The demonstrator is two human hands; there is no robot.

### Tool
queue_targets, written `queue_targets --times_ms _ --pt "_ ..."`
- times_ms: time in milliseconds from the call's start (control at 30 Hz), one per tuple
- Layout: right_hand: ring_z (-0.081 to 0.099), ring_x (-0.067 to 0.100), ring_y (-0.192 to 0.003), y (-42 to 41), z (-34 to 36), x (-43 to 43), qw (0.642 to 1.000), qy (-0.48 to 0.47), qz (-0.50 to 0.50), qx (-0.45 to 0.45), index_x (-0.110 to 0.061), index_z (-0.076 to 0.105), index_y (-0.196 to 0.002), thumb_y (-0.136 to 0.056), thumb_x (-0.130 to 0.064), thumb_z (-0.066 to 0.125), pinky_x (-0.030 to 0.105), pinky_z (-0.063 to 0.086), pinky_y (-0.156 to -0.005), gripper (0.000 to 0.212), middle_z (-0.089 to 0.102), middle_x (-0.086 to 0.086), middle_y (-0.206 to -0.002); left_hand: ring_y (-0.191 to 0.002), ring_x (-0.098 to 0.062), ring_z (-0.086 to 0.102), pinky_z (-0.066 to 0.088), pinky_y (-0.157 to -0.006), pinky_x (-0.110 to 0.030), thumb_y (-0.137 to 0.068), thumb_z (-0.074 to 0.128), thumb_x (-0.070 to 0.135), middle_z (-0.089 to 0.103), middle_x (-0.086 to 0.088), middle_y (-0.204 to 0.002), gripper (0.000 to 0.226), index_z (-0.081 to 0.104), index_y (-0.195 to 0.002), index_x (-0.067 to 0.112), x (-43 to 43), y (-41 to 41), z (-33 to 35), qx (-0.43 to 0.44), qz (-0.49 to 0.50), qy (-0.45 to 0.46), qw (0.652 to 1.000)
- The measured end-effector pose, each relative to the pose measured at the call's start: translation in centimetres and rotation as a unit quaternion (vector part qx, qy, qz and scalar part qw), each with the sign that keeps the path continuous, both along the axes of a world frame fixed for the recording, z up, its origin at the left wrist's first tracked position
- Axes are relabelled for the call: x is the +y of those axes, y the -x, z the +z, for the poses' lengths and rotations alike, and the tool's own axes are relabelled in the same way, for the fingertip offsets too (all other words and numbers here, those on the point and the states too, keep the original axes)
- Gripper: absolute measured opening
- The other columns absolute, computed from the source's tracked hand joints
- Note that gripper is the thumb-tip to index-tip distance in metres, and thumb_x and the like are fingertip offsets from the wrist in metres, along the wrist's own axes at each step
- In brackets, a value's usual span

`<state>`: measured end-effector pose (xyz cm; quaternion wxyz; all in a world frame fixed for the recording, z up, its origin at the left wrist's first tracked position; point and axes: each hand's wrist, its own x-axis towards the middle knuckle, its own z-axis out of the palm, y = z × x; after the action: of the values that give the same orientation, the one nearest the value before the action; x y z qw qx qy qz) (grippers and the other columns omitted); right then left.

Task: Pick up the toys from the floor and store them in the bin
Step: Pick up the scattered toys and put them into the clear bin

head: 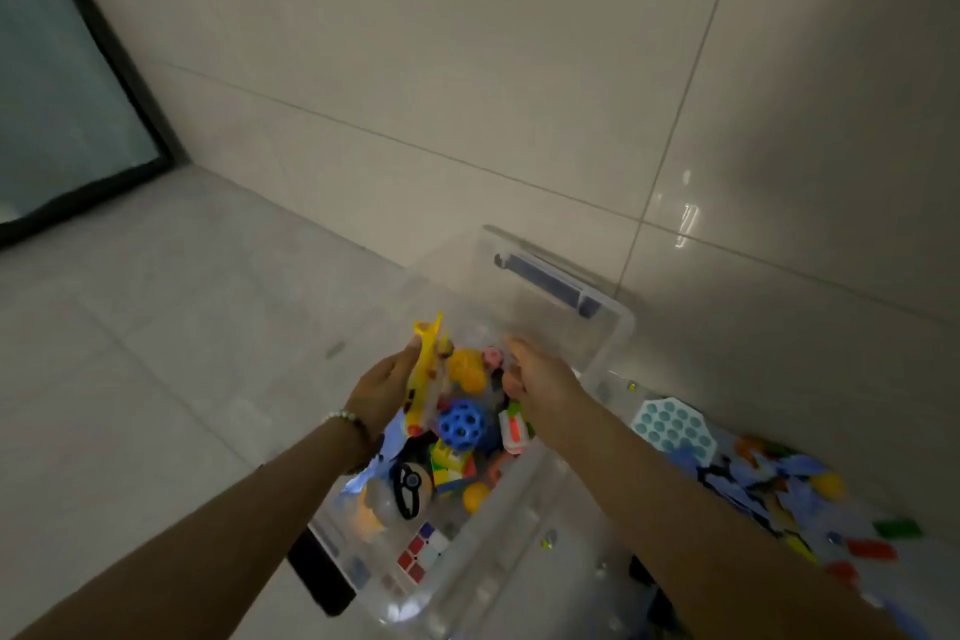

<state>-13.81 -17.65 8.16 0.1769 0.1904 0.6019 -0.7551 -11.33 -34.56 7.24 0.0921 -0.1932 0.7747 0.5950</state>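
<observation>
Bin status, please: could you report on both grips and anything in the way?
Left grip holds yellow toy over clear bin. Right grip over bin, closure unclear. Teal bubble toy outside, right of bin. Nothing blocks the opening.

This looks like a room in a home, seen at a corner where the floor meets the wall. Both are laid in large, glossy, pale tiles with thin grout lines. On the left, a pane of greenish glass sits in a dark frame (door or low window, hard to say which). Children's playthings mark it as lived-in: 1 clear plastic bin heaped with toys, among them a blue holed ball and a colour cube. A yellow toy is just above the heap. More bright pieces and a teal bubble pad lie strewn on the tiles beside the bin.
</observation>
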Motion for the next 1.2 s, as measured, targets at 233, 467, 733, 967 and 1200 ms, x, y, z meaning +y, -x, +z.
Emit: queue_targets --times_ms 233,467,733,967,1200 --pt "0.058 0.022 -0.102 -1.5 0.2 8.3 0.998 0.062 -0.015 0.008 -0.016 0.051 -0.120 -0.095 -0.015 0.049 0.035 0.050 -0.087 0.025 0.060 0.001 -0.106 -0.115 -0.015 0.048 0.040 -0.083 -0.022 -0.091 0.052 0.038 0.047 -0.007 -0.138 0.051 0.045 -0.135 0.012 3.8 1.1 0.3 0.044 -0.072 0.059 0.995" --pt "0.053 0.023 -0.116 -4.7 -0.3 20.6 0.998 -0.027 -0.057 0.013 -0.017 0.045 -0.132 -0.096 -0.021 0.049 0.037 0.042 -0.097 0.037 0.048 0.005 -0.139 -0.115 -0.018 0.051 0.044 -0.094 -0.030 -0.083 0.061 0.046 0.049 0.000 -0.135 0.055 0.048 -0.130 0.022 14.3 1.4 1.6 0.098 -0.217 0.101 0.966" --pt "0.042 0.029 -0.130 -12.9 -3.9 35.4 0.976 -0.173 -0.124 -0.038 -0.016 0.037 -0.140 -0.096 -0.023 0.048 0.045 0.040 -0.103 0.046 0.038 0.010 -0.146 -0.124 -0.018 0.044 0.036 -0.100 -0.029 -0.086 0.058 0.041 0.048 0.000 -0.136 0.050 0.045 -0.131 0.023 28.6 -0.9 -0.2 0.158 -0.385 0.183 0.891" --pt "0.040 0.027 -0.132 -21.4 -9.8 45.9 0.949 -0.210 -0.221 -0.086 -0.015 0.039 -0.140 -0.091 -0.022 0.058 0.040 0.040 -0.102 0.053 0.036 0.008 -0.148 -0.126 -0.030 0.044 0.039 -0.103 -0.034 -0.092 0.052 0.038 0.039 -0.013 -0.145 0.058 0.036 -0.139 0.008 39.9 -4.4 -7.6 0.038 -0.518 0.206 0.830" --pt "0.051 0.021 -0.115 -29.2 -13.8 53.6 0.904 -0.325 -0.267 -0.075 -0.010 0.048 -0.132 -0.084 -0.013 0.067 0.034 0.042 -0.086 0.052 0.051 0.011 -0.134 -0.135 -0.025 0.034 0.036 -0.105 -0.036 -0.088 0.052 0.049 0.024 -0.003 -0.153 0.068 0.024 -0.144 0.023 48.0 -9.4 -13.9 -0.005 -0.584 0.204 0.786"
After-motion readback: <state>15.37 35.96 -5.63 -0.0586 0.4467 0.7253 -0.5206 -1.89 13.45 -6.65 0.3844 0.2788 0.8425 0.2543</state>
